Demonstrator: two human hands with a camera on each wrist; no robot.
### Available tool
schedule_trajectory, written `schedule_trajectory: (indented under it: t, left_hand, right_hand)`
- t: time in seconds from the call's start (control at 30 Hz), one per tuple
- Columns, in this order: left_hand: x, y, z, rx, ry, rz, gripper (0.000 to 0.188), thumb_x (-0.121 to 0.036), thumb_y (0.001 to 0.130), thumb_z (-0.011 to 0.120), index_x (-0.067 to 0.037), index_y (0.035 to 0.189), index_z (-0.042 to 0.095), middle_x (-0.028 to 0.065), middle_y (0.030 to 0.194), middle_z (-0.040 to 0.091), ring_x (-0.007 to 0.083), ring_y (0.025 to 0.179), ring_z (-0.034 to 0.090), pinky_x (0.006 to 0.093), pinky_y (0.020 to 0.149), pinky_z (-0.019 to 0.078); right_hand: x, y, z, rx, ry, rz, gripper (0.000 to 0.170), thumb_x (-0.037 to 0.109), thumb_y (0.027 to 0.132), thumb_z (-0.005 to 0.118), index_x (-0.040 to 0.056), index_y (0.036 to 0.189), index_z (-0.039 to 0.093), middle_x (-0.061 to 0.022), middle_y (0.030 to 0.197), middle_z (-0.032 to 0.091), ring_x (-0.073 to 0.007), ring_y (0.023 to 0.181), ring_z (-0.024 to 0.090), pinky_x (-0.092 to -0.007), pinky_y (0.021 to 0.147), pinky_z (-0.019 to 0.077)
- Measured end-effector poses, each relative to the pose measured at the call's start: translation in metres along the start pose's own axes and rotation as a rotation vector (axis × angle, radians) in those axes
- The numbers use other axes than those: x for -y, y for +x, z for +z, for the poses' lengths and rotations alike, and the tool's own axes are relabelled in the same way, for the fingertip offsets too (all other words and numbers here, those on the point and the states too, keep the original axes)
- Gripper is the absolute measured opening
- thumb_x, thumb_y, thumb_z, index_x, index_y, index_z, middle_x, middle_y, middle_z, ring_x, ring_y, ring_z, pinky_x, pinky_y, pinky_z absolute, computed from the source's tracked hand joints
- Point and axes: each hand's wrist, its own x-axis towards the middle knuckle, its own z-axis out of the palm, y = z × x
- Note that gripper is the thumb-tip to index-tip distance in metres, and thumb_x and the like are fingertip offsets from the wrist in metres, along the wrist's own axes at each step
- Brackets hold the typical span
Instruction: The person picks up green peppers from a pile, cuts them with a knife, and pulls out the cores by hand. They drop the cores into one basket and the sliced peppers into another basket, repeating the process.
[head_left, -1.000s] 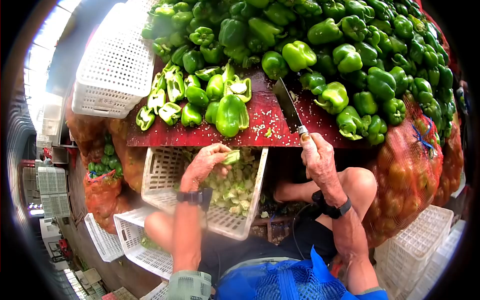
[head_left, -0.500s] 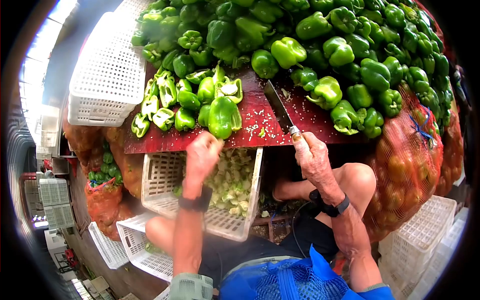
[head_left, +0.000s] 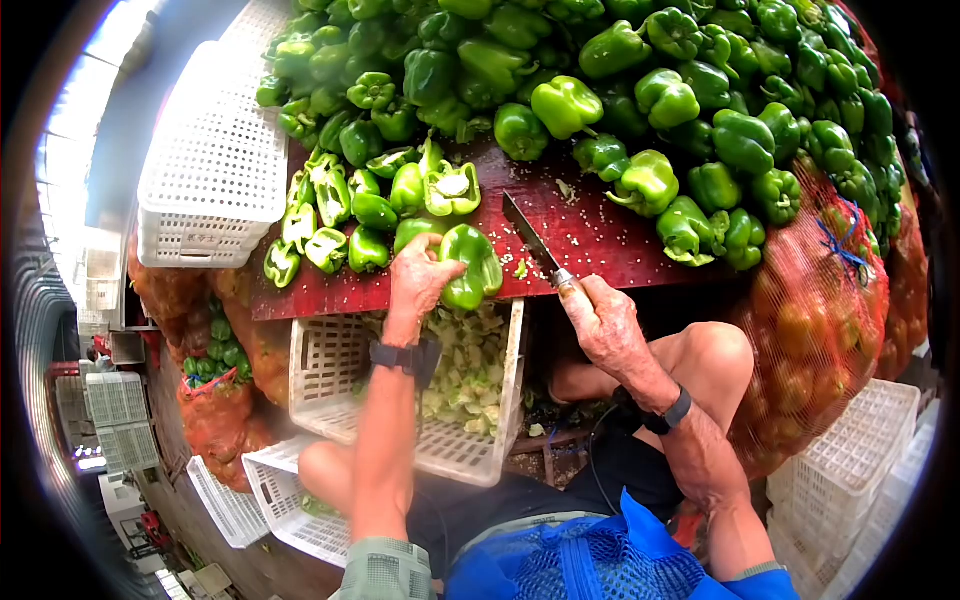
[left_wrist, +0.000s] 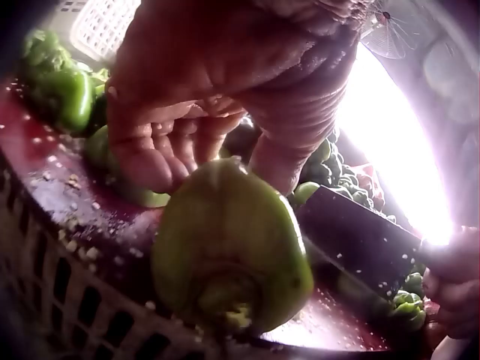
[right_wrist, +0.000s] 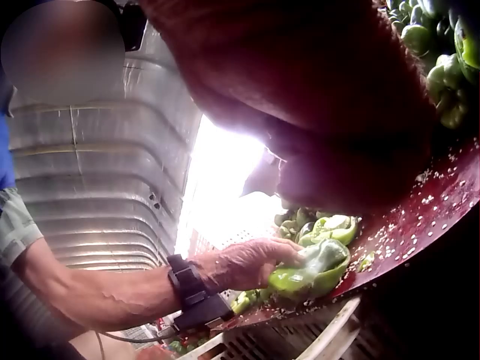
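Observation:
At the front edge of the red board, my left hand pinches a cut green bell pepper between thumb and fingers. The left wrist view has this pepper large, hanging below the fingertips. My right hand grips the handle of a knife, whose broad dark blade slants up and left over the board. Just right of the held pepper, the blade shows again in the left wrist view. Several cut pepper pieces lie left of my left hand.
Whole peppers are heaped behind the board. Below its edge, a white crate holds pale pepper cores. Another white crate stands at the left, and a filled red mesh sack at the right. Seeds are scattered over the board.
My left hand has let go of a small pale green piece over the crate, moved up to the board and pinched the cut pepper. The knife has shifted slightly left.

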Motion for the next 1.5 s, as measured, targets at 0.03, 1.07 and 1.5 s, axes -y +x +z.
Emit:
schedule_trajectory:
  t: [0.03, 1.07, 1.5]
  left_hand:
    - [0.013, -0.004, 0.004, -0.013, -0.080, -0.071, 0.052, -0.020, 0.066, 0.084, 0.002, 0.111, 0.071, 0.0093, 0.085, 0.069, 0.0149, 0.074, 0.063, 0.0292, 0.068, 0.0527]
    - [0.061, -0.091, 0.058, -0.366, -1.097, -0.394, 0.028, -0.004, 0.089, 0.073, 0.001, 0.105, 0.051, 0.0157, 0.099, 0.067, 0.0265, 0.080, 0.072, 0.0440, 0.060, 0.0660]
    - [0.079, -0.097, 0.057, -0.250, -1.263, -0.265, 0.029, 0.006, 0.085, 0.066, -0.004, 0.110, 0.055, 0.0100, 0.105, 0.066, 0.0274, 0.094, 0.069, 0.0519, 0.075, 0.0642]
  right_hand:
    - [0.004, 0.001, -0.001, 0.017, 0.082, 0.120, 0.009, 0.009, 0.098, 0.058, 0.0030, 0.100, 0.065, -0.0160, 0.082, 0.056, -0.0358, 0.067, 0.061, -0.0459, 0.057, 0.0482]
    - [0.004, -0.020, 0.078, 0.262, 0.069, 0.124, 0.023, 0.022, 0.099, 0.061, 0.0025, 0.096, 0.051, -0.0236, 0.071, 0.062, -0.0461, 0.069, 0.064, -0.0533, 0.059, 0.0497]
    - [0.027, -0.023, 0.085, 0.162, -0.224, 0.015, 0.031, 0.034, 0.095, 0.068, 0.0053, 0.092, 0.057, -0.0186, 0.076, 0.067, -0.0400, 0.068, 0.067, -0.0518, 0.062, 0.0529]
